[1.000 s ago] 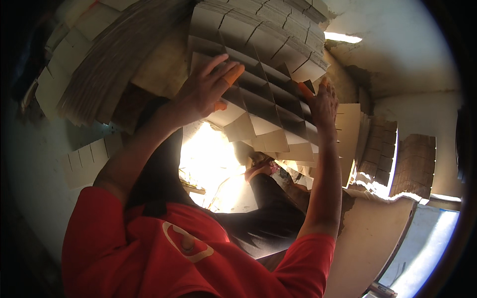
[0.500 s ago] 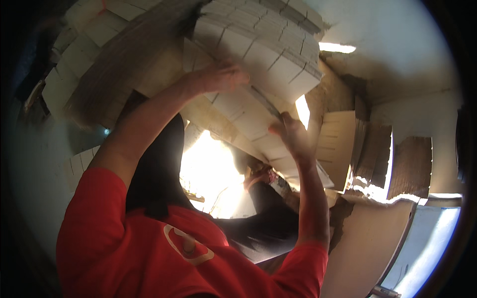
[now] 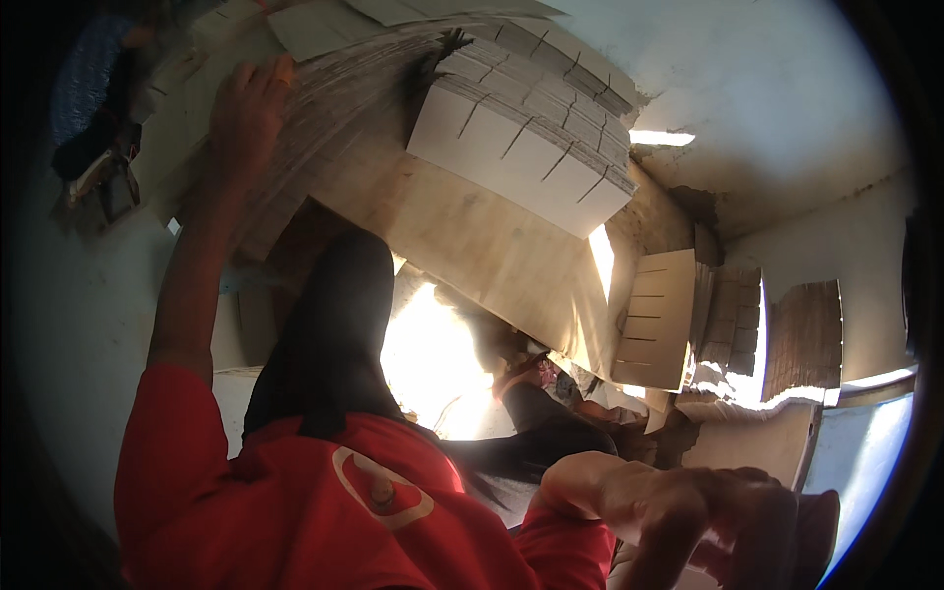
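At the upper left, my left hand (image 3: 251, 113) lies with bent fingers on the edge of a fanned stack of grey-brown cardboard sheets (image 3: 329, 98). My right hand (image 3: 723, 521) is low on the right, close to the camera, with its fingers turned downward. Their tips are hidden, so what they hold, if anything, does not show. Between my hands, a thick pile of slotted cardboard pieces (image 3: 521, 143) stands on a pale wooden board (image 3: 442, 231). Dark slits run along the pile's near side.
More slotted cardboard (image 3: 657, 320) leans on the right, next to darker stacks (image 3: 806, 334). Bright sunlight falls on the floor (image 3: 433, 364) beyond my legs. A pale wall (image 3: 787, 88) rises at the upper right. A bare foot (image 3: 526, 374) shows below the board.
Both hands have left the slotted cardboard sheet they held over the board, and it no longer shows there. My left hand moved up-left to the stack; my right hand swung down to the right.
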Tool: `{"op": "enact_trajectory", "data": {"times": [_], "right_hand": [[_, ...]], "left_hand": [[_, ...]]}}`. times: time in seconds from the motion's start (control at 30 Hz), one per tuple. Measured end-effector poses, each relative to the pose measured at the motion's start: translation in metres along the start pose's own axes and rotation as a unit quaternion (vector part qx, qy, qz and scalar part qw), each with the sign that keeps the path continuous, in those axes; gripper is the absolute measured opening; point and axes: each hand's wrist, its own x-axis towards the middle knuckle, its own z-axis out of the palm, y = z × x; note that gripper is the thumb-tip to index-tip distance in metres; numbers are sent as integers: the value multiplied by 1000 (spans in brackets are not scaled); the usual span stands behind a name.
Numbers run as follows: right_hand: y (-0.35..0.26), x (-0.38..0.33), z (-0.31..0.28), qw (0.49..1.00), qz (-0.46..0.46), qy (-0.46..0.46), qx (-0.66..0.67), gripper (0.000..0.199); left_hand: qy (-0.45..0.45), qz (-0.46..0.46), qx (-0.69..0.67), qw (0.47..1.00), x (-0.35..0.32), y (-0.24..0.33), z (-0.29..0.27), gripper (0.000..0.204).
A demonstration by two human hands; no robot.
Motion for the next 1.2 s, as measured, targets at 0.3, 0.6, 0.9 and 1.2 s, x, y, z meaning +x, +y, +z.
{"op": "enact_trajectory", "data": {"times": [0.3,0.6,0.9,1.2], "right_hand": [[28,-14,37,995,40,41,87,45],[15,-20,16,994,-2,105,0,28],[-30,-169,-264,299,132,232,-916,35],[-124,-183,-324,20,145,212,-966,42]], "left_hand": [[-244,-80,14,967,-23,-35,55,25],[-129,67,-406,902,-40,101,-18,40],[-277,134,-463,831,-109,154,24,42],[-266,133,-453,840,-114,165,44,39]]}}
